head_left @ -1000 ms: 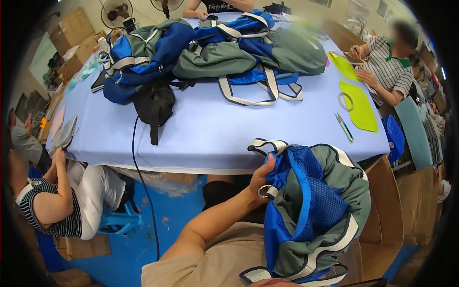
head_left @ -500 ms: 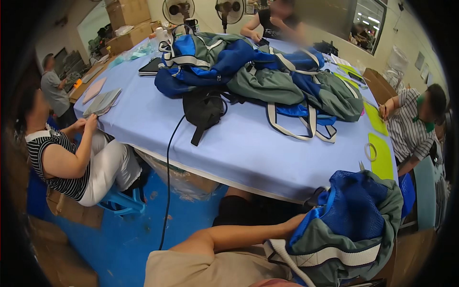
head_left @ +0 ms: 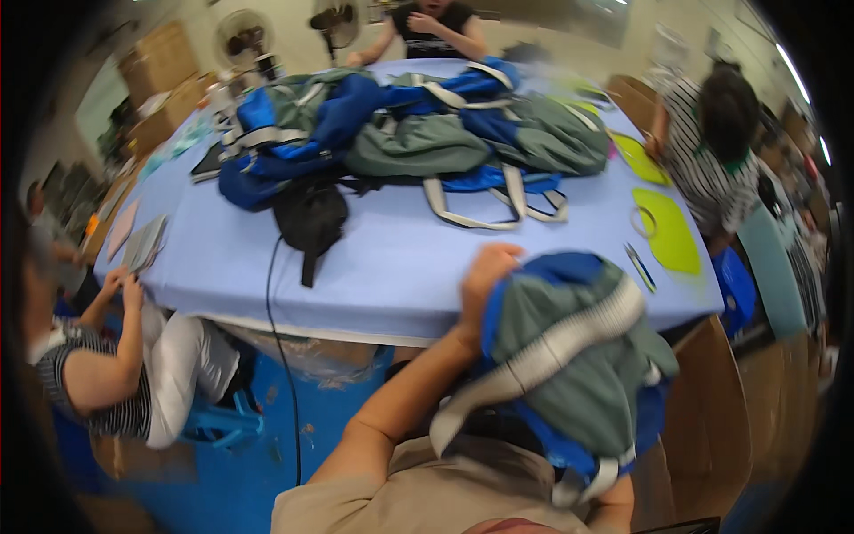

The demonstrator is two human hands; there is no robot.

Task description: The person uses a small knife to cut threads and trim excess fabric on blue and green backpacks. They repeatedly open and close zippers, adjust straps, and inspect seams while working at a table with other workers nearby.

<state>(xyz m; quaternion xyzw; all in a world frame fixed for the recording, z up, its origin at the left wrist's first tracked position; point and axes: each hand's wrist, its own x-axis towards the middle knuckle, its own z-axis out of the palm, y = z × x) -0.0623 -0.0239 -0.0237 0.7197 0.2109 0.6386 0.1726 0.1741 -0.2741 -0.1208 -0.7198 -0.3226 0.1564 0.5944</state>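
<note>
A green-and-blue fabric bag (head_left: pixel 569 356) with a wide white webbing strap hangs over the near table edge, in front of my body. My left hand (head_left: pixel 487 283) is closed on its upper left edge, fingers curled over the rim. Part of my right forearm (head_left: pixel 616 509) shows below the bag; the bag hides my right hand. Beyond, several similar blue and green bags (head_left: pixel 409 142) lie heaped on the table, white handles trailing toward me. A black cloth pouch or cap (head_left: pixel 310 216) lies by the heap.
The table (head_left: pixel 382 267) has a pale blue cover. Scissors or snips (head_left: pixel 639 267), a tape roll (head_left: pixel 644 222) and lime-green sheets (head_left: pixel 669 240) lie at right. A black cable (head_left: pixel 276 329) hangs over the front edge. People sit left, right and far; an open carton (head_left: pixel 703 400) stands right.
The bag has swung left and turned, its outer green side and strap now facing up. My left hand has risen with its edge. The view has shifted, and the person at right has leaned over.
</note>
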